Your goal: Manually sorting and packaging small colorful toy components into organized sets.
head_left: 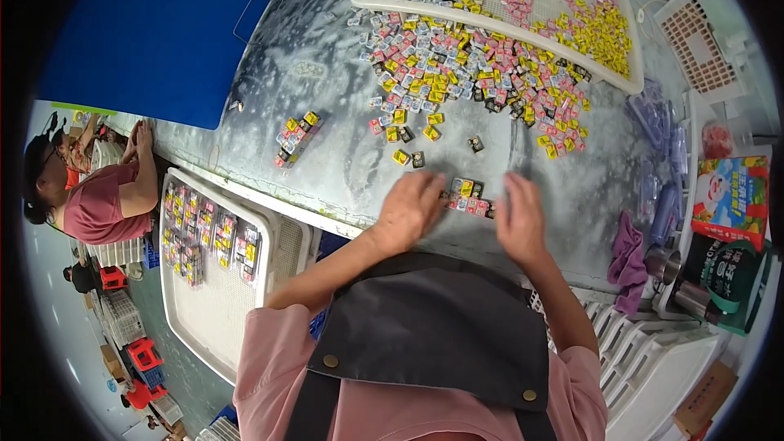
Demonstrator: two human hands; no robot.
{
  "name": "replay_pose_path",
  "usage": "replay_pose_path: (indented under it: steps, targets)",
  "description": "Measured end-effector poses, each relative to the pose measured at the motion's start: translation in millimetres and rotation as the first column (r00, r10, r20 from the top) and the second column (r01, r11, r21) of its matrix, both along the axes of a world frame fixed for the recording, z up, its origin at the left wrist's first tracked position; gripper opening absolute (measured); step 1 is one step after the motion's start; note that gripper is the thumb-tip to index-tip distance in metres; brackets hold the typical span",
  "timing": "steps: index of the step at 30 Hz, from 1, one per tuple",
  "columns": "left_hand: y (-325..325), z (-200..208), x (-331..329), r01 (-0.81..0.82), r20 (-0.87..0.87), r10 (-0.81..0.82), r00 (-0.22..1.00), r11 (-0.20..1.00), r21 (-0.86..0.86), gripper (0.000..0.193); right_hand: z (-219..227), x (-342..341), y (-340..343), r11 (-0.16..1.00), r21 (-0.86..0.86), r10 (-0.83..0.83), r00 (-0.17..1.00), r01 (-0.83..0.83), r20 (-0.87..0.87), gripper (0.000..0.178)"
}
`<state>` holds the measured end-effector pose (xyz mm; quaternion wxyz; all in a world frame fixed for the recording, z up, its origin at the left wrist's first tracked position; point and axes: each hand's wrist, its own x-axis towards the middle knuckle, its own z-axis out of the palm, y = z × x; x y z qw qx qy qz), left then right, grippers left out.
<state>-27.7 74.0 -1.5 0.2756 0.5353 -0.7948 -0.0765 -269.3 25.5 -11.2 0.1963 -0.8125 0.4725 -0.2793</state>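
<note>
Little blocks [466, 189] sit close together in a small bunch, flat on the gray tabletop [343, 163] near its front edge. Some are white, yellow and black. A mostly pink row lies along the side nearest the edge.

hands [523, 216]: blurred | small blocks [469, 207] between them: partly hidden | white tray [634, 75]: cut off at top
</note>
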Motion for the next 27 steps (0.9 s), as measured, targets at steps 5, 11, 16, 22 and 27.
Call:
replay_pose_path:
  steps: [5,11,16,22,27]
  targets:
    - [17,-5,19,-0.224,-0.374,0.42,0.827,0.856,0.466,0.025,3,-16,4,0.832,0.55,-0.208,0.961,0.075,0.183,0.025]
    - [8,-21,12,-0.181,-0.433,0.484,0.76,0.798,0.575,0.023,-6,-15,6,0.63,0.775,-0.403,0.873,0.046,0.276,0.013]
    - [23,-5,36,-0.014,-0.582,0.679,0.448,0.656,0.755,0.02,6,15,-13,0.631,0.776,-0.297,0.923,-0.002,0.244,0.006]
    - [42,22,127,-0.232,-0.703,0.664,0.256,0.748,0.622,0.013,20,137,-73,0.827,0.455,0.121,0.894,-0.33,0.431,0.008]
    - [54,22,197,-0.451,-0.728,0.681,0.081,0.676,0.583,0.021,27,271,-103,0.792,0.476,0.209,0.903,-0.382,0.375,0.008]
